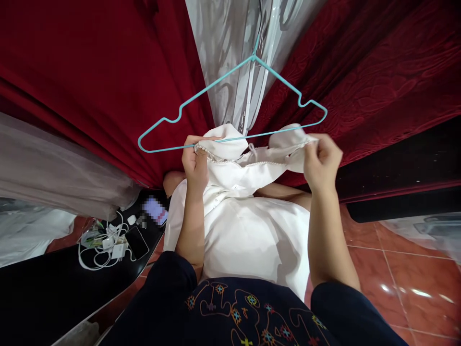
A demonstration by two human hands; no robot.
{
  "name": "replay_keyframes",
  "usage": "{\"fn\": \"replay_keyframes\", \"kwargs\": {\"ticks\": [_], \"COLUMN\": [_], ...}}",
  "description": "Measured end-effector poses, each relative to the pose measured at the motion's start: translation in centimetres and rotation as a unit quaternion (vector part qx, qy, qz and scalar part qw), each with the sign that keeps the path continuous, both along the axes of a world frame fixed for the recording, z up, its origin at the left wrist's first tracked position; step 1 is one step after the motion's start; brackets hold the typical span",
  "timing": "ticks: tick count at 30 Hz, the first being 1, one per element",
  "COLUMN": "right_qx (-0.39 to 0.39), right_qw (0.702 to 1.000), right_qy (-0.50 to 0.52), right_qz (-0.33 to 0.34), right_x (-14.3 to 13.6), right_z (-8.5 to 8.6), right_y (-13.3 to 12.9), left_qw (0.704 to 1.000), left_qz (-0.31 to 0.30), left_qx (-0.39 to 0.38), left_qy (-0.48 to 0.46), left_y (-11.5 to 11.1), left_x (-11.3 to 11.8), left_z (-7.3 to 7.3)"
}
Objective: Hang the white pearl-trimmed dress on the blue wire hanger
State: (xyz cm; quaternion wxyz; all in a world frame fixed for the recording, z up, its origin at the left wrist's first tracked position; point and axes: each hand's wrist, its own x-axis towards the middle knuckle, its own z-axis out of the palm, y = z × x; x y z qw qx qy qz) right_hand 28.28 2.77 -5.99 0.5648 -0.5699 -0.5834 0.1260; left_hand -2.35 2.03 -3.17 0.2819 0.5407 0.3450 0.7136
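A white dress [248, 226] with beaded trim along its neckline lies over my lap, its upper part raised between my hands. My left hand [196, 161] pinches the trimmed edge at the left, by the lower bar of a light blue hanger [216, 88]. The hanger's hook points up in front of white plastic-like strips; whether it hangs from something I cannot tell. On the other side, my right hand [322, 161] is closed on the opposite shoulder of the dress, just below the hanger's right end. The hanger's bar passes across the top of the dress.
Dark red curtains [118, 67] hang in front on both sides, with translucent covering [226, 48] between them. At left, a black table [43, 293] carries a phone [137, 242], tangled white cables [104, 245] and a blurred-out screen. Red tiles [392, 278] cover the floor.
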Motion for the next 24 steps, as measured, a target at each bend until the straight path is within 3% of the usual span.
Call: {"fn": "replay_keyframes", "kwargs": {"ticks": [4, 7, 10, 15, 17, 21, 24], "right_qx": [-0.024, 0.024, 0.038, 0.041, 0.045, 0.025, 0.021], "right_qw": [0.985, 0.985, 0.987, 0.99, 0.99, 0.99, 0.991], "right_qy": [-0.035, 0.012, 0.059, 0.071, 0.061, 0.043, 0.041], "right_qz": [0.167, 0.17, 0.146, 0.119, 0.122, 0.129, 0.128], "right_x": [-4.3, -8.1, -10.5, -9.8, -8.8, -7.6, -7.6], "right_z": [1.6, 2.6, 2.2, 1.5, 1.9, 3.0, 3.2], "right_y": [-2.7, -2.7, -1.8, -1.2, -1.4, -1.8, -1.9], "left_qw": [1.0, 0.999, 0.998, 0.995, 0.991, 0.985, 0.973], "left_qz": [0.002, -0.014, -0.026, -0.056, 0.001, 0.112, 0.201], "left_qx": [-0.023, -0.038, -0.043, -0.042, -0.076, -0.121, -0.108], "left_qy": [-0.016, -0.03, -0.042, 0.077, 0.109, 0.06, 0.02], "left_y": [-0.1, -0.2, -0.3, 0.1, 0.3, 0.9, 1.8], "left_x": [0.5, 0.7, 0.5, -3.1, -5.5, -9.4, -10.6], "left_z": [0.1, 0.1, -0.1, -1.0, -1.8, -3.0, -2.3]}}
